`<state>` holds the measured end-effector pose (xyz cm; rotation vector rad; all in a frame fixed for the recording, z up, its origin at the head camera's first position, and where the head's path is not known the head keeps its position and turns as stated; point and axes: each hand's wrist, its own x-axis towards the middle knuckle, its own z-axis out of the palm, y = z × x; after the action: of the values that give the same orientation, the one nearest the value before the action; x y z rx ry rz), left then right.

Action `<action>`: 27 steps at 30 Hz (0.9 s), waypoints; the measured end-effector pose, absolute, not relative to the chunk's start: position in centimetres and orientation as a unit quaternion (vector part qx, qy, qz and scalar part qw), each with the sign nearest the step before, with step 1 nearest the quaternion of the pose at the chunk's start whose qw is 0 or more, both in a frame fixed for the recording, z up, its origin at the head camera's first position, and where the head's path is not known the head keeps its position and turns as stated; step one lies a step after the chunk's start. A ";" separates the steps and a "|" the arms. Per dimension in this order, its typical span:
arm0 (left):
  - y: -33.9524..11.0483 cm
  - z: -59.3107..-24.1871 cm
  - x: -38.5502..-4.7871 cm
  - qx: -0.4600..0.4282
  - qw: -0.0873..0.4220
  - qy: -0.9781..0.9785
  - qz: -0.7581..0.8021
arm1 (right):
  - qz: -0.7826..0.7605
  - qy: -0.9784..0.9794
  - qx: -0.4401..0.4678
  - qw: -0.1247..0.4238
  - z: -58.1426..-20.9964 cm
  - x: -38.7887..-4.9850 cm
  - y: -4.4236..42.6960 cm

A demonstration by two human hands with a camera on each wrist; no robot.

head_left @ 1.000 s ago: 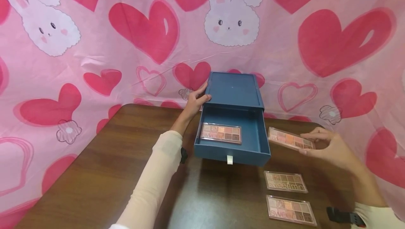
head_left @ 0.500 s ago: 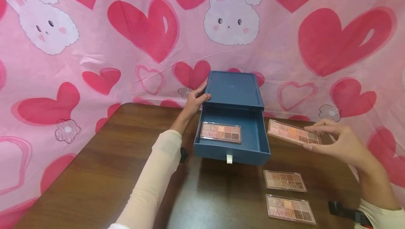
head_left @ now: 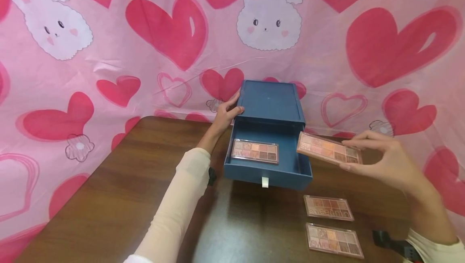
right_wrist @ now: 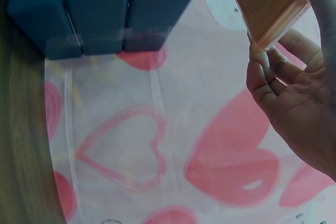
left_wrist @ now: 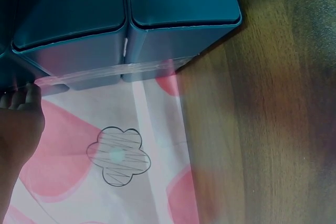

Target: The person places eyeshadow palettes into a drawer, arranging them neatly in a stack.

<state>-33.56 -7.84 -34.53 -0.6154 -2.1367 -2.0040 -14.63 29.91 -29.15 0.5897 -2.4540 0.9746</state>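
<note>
A blue drawer box (head_left: 270,100) stands at the back of the table, its top drawer (head_left: 269,176) pulled out by a white tab. My left hand (head_left: 225,118) holds its upper left side, thumb over the top edge; in the left wrist view only part of that hand (left_wrist: 21,121) shows. Inside the drawer, at the left, lies an eyeshadow palette (head_left: 255,151). My right hand (head_left: 386,158) pinches another eyeshadow palette (head_left: 323,148) by its right end, tilted, its left end over the drawer's right wall. The right wrist view shows this palette's plain underside (right_wrist: 268,3).
Two more eyeshadow palettes, an upper one (head_left: 328,207) and a lower one (head_left: 334,240), lie on the brown wooden table (head_left: 120,198) right of the drawer. A pink cloth (head_left: 218,32) with hearts and rabbits hangs behind. Blue box sections (right_wrist: 100,19) stack below the top drawer.
My right hand first drew the palette slightly right and up, then brought it left so its end overlaps the drawer's right wall. The left hand and the drawer box stay in place.
</note>
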 end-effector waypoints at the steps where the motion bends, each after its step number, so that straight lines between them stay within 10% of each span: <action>1: -7.8 -34.5 -33.6 -0.206 0.074 -0.712 -0.667 | 0.345 -0.890 0.208 0.214 -29.1 -14.6 29.6; 27: -7.8 -34.7 -33.9 -0.215 0.091 -0.707 -0.668 | 0.333 -0.882 0.275 0.190 -30.4 -17.8 22.1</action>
<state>-33.89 -7.77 -34.69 -0.6384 -2.1003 -1.9845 -17.81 22.15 -30.42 0.7717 -2.4775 0.9367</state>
